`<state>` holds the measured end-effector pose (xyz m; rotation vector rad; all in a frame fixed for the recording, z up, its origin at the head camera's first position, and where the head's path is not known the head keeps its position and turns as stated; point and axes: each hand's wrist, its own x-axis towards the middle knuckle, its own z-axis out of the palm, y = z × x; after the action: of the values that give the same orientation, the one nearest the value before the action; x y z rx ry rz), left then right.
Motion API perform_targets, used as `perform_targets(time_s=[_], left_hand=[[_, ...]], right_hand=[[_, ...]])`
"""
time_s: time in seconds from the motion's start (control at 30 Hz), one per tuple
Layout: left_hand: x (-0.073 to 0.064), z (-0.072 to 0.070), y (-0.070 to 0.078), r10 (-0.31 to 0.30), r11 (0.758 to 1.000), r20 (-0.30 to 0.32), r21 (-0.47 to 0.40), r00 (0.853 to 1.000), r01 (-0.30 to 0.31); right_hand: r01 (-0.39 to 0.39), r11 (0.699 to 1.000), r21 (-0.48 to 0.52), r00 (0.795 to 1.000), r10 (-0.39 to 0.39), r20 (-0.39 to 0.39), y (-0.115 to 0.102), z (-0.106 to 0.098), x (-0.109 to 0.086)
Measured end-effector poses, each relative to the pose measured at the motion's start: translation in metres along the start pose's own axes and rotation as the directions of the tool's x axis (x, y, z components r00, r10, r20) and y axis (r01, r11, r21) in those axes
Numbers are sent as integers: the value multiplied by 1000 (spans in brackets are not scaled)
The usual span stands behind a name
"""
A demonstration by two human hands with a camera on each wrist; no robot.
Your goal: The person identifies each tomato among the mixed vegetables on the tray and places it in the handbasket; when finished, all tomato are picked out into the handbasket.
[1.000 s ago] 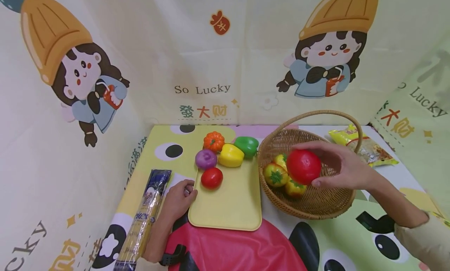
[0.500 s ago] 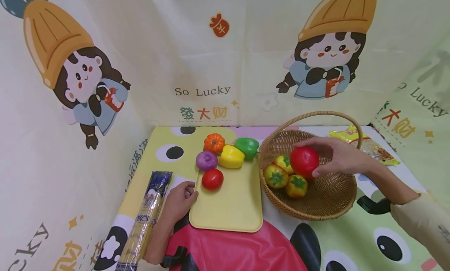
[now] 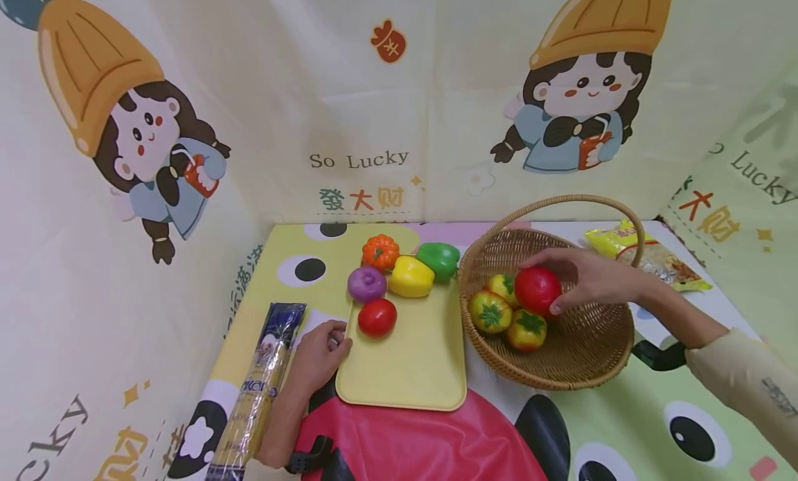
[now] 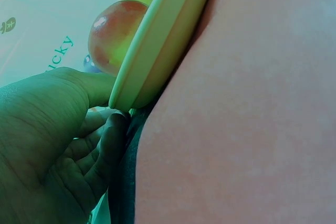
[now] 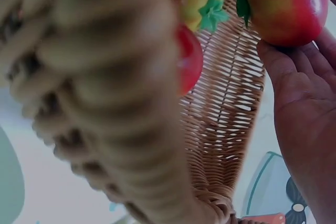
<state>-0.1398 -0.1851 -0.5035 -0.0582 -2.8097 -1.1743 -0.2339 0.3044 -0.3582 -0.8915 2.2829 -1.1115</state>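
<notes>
My right hand (image 3: 589, 276) grips a red tomato (image 3: 537, 290) inside the wicker basket (image 3: 573, 384), with fingers and thumb around its sides. Several yellow-red tomatoes with green leafy tops, such as this tomato (image 3: 489, 312), lie just left of it. Seen from the right wrist, the held tomato (image 5: 286, 9) shows a green calyx. On the other side, my left hand (image 3: 319, 356) pinches the left rim of the pale yellow tray (image 3: 405, 391); in the left wrist view the thumb (image 4: 97, 87) is at the tray's edge and the fingers are curled beneath.
On the tray's left part sits a red tomato (image 3: 377, 318). Around its far end are a purple onion (image 3: 366, 284), a yellow pepper (image 3: 411, 276), a green pepper (image 3: 438, 260) and an orange pumpkin (image 3: 380, 252). A noodle packet (image 3: 255, 391) lies left, a yellow snack bag (image 3: 661, 263) behind the basket.
My right hand has lowered the red tomato into the basket, close beside the other tomatoes. The left hand stays at the tray's rim.
</notes>
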Motion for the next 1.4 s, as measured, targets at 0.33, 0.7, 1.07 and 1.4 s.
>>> perform_targets(time_s=[0.33,0.7,1.07,1.4], left_hand=[[1,0,1,0,1000,7,-2,1000,0],[0,0,2,-21,1000,10,4,1000,21],[-1,-1,2,-24,1000,13,0,1000,24],[0,-1,1,-25,1000,16,7,1000,25]], right_hand=[[-54,998,-13,998,54,34,-4,-6,8],[-99,995,-25,993,101,68,2,-9,13],[-162,987,7,977,159,140,3,-8,19],[-151,989,-5,972,149,182,11,-10,20]])
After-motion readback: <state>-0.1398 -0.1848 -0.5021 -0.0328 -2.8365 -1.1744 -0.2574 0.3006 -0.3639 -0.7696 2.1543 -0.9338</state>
